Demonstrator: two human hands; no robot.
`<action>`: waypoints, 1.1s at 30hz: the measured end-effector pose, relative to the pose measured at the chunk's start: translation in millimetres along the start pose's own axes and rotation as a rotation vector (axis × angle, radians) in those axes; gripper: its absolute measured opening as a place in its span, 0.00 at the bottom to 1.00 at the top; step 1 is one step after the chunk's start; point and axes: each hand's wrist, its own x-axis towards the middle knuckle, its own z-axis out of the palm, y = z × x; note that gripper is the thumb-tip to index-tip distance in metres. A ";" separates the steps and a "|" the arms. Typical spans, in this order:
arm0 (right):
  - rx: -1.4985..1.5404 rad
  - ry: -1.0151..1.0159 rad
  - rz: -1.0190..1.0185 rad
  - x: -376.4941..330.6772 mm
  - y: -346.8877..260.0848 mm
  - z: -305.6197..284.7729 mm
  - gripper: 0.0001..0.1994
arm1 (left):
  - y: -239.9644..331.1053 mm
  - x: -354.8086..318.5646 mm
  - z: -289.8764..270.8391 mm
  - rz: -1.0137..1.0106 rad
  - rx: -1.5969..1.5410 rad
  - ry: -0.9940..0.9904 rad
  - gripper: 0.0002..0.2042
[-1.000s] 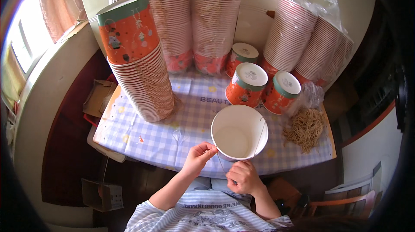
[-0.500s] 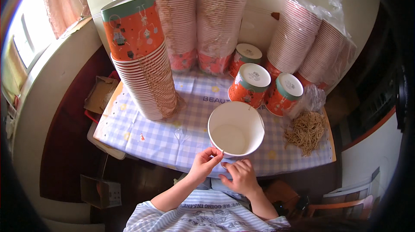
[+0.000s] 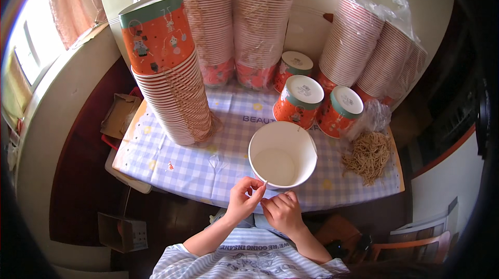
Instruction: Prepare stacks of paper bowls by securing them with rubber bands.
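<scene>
1. We have the open paper bucket (image 3: 275, 162) upright at the near edge of the table, its white inside facing us and its mouth tipped slightly our way.
2. Our left hand (image 3: 244, 200) is at the bucket's near rim, thumb and forefinger pinched together on a small pale cord end (image 3: 265, 182). The bucket lies just beyond these fingertips, reaching forward and to their right.
3. Our right hand (image 3: 284, 213) is curled, back uppermost, just below the same rim and close beside the left. Its fingertips are hidden, so we cannot tell whether they grip anything; the bucket's mouth lies directly ahead of it.
4. Beyond the bucket we see three upturned orange-and-green paper buckets (image 3: 305, 90) grouped close together, their pale bases up.
5. To our right lies a tangled heap of tan cords (image 3: 368, 155), well apart from both hands, with a crumpled clear plastic bag (image 3: 375, 116) against its far side.
6. To our left rises a tall nested stack of buckets (image 3: 174, 100), its topmost one orange and green; plastic-wrapped bucket stacks (image 3: 262, 27) line the back.
7. Under all this we see a blue-and-white checked tablecloth (image 3: 187, 172).
</scene>
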 end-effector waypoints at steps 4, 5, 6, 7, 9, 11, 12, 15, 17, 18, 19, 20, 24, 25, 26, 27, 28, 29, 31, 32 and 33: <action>0.003 -0.009 -0.009 3.1 -0.5 -3.1 0.02 | 2.1 2.8 0.6 -0.012 0.001 0.026 0.03; 0.002 -0.009 -0.009 3.5 -0.8 -3.9 0.02 | 2.7 3.5 0.3 -0.011 0.001 0.026 0.03; -0.003 -0.016 -0.023 4.0 -1.0 -4.4 0.02 | 3.2 4.4 -0.2 -0.054 -0.073 0.029 0.03; -0.008 -0.023 -0.037 4.1 -1.1 -4.6 0.02 | 3.5 5.0 -0.6 -0.096 -0.146 0.032 0.03; -0.018 -0.023 -0.050 4.1 -1.0 -4.5 0.03 | 2.2 6.3 -0.8 -0.068 -0.107 0.029 0.03; -0.027 -0.024 -0.062 4.1 -0.7 -4.8 0.03 | 3.4 7.6 -1.0 -0.041 -0.068 0.027 0.03; -0.030 -0.030 -0.071 4.0 -0.5 -5.4 0.03 | 6.2 8.2 -1.2 -0.070 -0.098 0.008 0.04; -0.032 -0.035 -0.081 5.2 -1.0 -7.2 0.03 | 10.2 8.8 -2.0 -0.123 -0.151 -0.020 0.04; -0.031 -0.033 -0.084 5.4 -0.8 -7.6 0.03 | 9.4 9.4 -2.2 -0.146 -0.174 -0.030 0.04; -0.024 -0.042 -0.074 4.5 -0.2 -7.9 0.02 | 7.3 9.8 -2.1 -0.136 -0.188 -0.021 0.04; -0.016 -0.050 -0.063 4.1 0.7 -8.5 0.02 | 5.9 10.5 -2.1 -0.127 -0.203 -0.013 0.05; -0.016 -0.049 -0.065 4.1 1.5 -10.6 0.02 | 5.7 11.2 -3.2 -0.126 -0.203 -0.012 0.05; -0.037 0.041 -0.016 3.0 9.3 -28.3 0.12 | 0.6 12.8 -21.0 -0.108 -0.209 -0.038 0.06; -0.034 0.087 0.007 1.5 13.1 -31.8 0.14 | -0.6 13.9 -26.4 -0.068 -0.186 -0.012 0.06; -0.009 0.113 0.039 -2.0 18.6 -35.0 0.19 | 0.5 16.5 -31.0 -0.040 -0.155 0.008 0.06; -0.031 0.166 0.049 -6.4 27.1 -34.0 0.22 | 1.9 18.9 -35.6 -0.012 -0.123 0.029 0.06; -0.076 0.161 0.085 -6.3 31.9 -37.4 0.24 | -0.2 21.3 -40.2 -0.013 -0.100 0.042 0.06; -0.117 0.158 0.117 -4.9 35.7 -40.8 0.27 | 2.5 23.5 -43.7 -0.001 -0.095 0.051 0.06; -0.157 0.088 0.116 2.4 42.8 -47.8 0.21 | 10.4 29.8 -51.1 0.210 0.156 0.049 0.05; -0.200 0.061 0.086 5.9 46.5 -50.8 0.17 | 17.8 32.7 -53.4 0.221 0.159 0.058 0.05; -0.178 0.038 0.104 8.2 48.2 -52.8 0.10 | 28.5 34.6 -55.6 0.279 0.242 0.013 0.05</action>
